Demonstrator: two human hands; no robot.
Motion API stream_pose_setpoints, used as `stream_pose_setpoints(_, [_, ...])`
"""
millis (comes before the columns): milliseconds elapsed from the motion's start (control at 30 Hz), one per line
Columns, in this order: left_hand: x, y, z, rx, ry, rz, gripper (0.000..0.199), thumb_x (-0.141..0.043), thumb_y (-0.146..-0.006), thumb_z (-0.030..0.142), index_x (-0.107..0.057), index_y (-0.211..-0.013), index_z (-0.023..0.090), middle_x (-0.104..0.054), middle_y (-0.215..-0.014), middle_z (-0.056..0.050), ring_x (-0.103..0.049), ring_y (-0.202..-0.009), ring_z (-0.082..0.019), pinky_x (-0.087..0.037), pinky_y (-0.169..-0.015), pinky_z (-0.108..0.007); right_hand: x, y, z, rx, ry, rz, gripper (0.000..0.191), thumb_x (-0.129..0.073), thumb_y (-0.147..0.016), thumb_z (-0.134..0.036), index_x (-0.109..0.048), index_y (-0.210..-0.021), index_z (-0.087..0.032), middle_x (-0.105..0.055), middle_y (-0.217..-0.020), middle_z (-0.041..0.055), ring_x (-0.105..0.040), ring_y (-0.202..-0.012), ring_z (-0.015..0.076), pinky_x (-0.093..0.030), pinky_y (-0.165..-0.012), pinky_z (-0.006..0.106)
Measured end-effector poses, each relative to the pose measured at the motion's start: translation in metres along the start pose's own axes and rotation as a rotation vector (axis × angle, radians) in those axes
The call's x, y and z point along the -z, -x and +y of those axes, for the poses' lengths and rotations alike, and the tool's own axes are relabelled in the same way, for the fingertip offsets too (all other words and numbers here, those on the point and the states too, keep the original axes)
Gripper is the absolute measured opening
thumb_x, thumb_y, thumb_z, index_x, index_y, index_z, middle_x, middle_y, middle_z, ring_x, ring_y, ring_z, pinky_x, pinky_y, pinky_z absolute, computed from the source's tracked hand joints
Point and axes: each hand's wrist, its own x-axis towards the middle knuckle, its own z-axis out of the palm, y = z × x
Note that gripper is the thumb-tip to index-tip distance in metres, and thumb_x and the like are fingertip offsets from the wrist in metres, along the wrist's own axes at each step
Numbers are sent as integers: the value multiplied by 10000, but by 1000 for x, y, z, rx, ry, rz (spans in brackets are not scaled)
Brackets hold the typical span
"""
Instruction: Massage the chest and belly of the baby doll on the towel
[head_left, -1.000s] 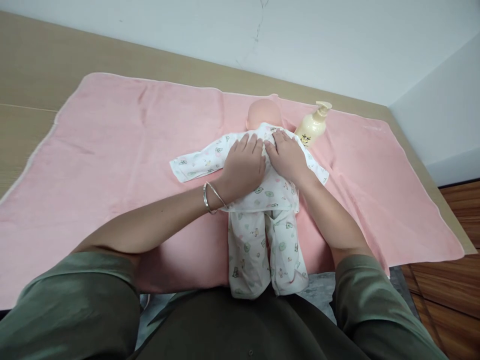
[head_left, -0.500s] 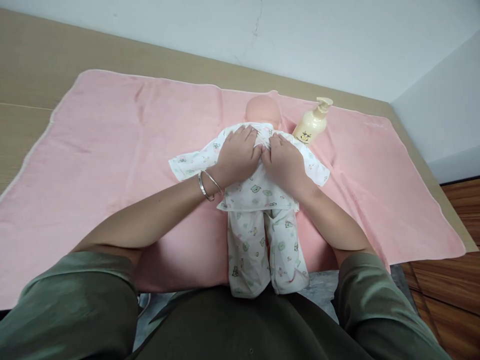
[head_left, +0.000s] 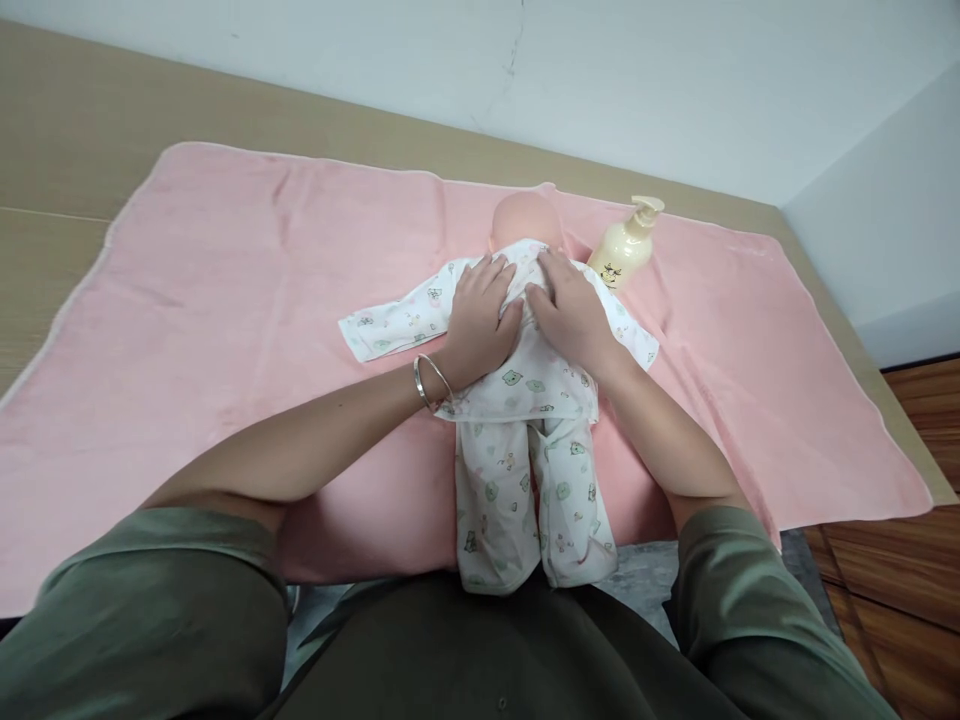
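Moved since half a second ago: left hand (head_left: 480, 325), its thumb swung clear of the right; right hand (head_left: 574, 310), slid slightly toward the doll's neck.

Tabletop (head_left: 52, 130), far left: pale, mostly under cloth.

Blanket, pink (head_left: 300, 260): spread across the tabletop beneath the doll, presumably as padding.

Bangle (head_left: 420, 383): silver, on the left wrist.

Left hand: flat on the doll's upper back; fingers nearly together, thumb apart, gripping nothing.

Doll (head_left: 534, 400): mid-blanket, head away from the wearer, apparently face down, likely so its back lies under both palms. Shirt (head_left: 529, 365) and trousers (head_left: 499, 510) patterned white; sleeves out sideways, leaving the back unobstructed.

Right hand: opposite side of the upper back; fingers laid along the cloth, thumb apart, clamped on nothing.

Pump bottle (head_left: 624, 250): cream, beside the doll's right shoulder, probably placed to stay reachable yet outside the arms' path.
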Motion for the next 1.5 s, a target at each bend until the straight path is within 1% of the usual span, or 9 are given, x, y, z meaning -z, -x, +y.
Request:
stream_pose_setpoints(167, [-3, 3, -6, 6, 78, 41, 504, -329, -1000, 447, -496, -1396, 184, -477, -1520, -127, -342, -1476, -291, -220, -1232, -535, -6, 2, 3, 114, -66, 211, 522, -356, -945, -239, -399, -1464, -207, -353, -1611, 60, -202, -1542, 233, -210, -1261, 526])
stream_pose_setpoints(367, [-5, 4, -5, 44, 77, 64, 534, -331, -994, 449, -500, -1389, 131, -477, -1513, -163, -356, -1466, -313, -207, -1234, -556, -20, 0, 7, 47, -5, 52, 491, -403, -936, -231, -483, -1406, -112, -409, -1565, 163, -305, -1502, 292, -203, -1252, 560])
stream_pose_setpoints(533, [-6, 4, -7, 29, 79, 74, 516, -337, -996, 459, -501, -1390, 170, -475, -1520, -138, -359, -1466, -295, -220, -1233, -542, -20, 3, 7, 127, -43, 187, 506, -393, -939, -225, -436, -1443, -220, -357, -1603, 80, -224, -1534, 255, -181, -1253, 590])
stream_pose_setpoints(733, [-7, 3, -7, 20, 58, 77, 502, -344, -987, 416, -508, -1377, 144, -485, -1508, -158, -372, -1459, -299, -240, -1227, -546, -17, 1, 7, 118, -25, 47, 472, -398, -918, -203, -521, -1368, -131, -456, -1537, 149, -320, -1495, 287, -239, -1240, 566])
stream_pose_setpoints(933, [-7, 4, -9, -5, 40, 81, 499, -367, -969, 400, -508, -1378, 153, -493, -1503, -142, -381, -1452, -295, -262, -1221, -532, -5, -1, 13, 223, -53, 209, 472, -380, -976, -294, -434, -1445, -272, -339, -1618, 27, -175, -1548, 248, -181, -1258, 578])
stream_pose_setpoints(1033, [-6, 3, -9, 0, 29, 85, 498, -376, -959, 384, -516, -1373, 144, -511, -1488, -146, -399, -1438, -298, -282, -1211, -526, -13, -3, 13, 169, -17, 146, 482, -385, -963, -252, -460, -1435, -195, -375, -1597, 88, -219, -1536, 257, -188, -1260, 553])
stream_pose_setpoints(1133, [-4, 2, -5, 13, 13, 72, 502, -375, -956, 369, -514, -1379, 138, -505, -1491, -157, -398, -1439, -300, -288, -1205, -526, -20, -4, 10, 121, 26, 49, 492, -394, -935, -200, -495, -1406, -96, -429, -1555, 164, -303, -1504, 274, -219, -1251, 525])
stream_pose_setpoints(1300, [4, 1, 8, 46, 9, -3, 518, -377, -950, 353, -515, -1388, 113, -466, -1518, -179, -357, -1461, -334, -252, -1207, -582, -16, -3, 5, 121, 32, 36, 474, -401, -945, -193, -518, -1384, -57, -443, -1537, 203, -332, -1490, 288, -259, -1236, 506])
stream_pose_setpoints(1500, [23, -22, 40, 91, 215, 23, 456, -367, -929, 274, -613, -1294, 157, -588, -1423, -97, -493, -1372, -262, -260, -1242, -494, 4, -1, 2, 176, -48, 85, 476, -284, -1000, -256, -532, -1379, -108, -518, -1493, 145, -403, -1453, 250, -323, -1218, 479])
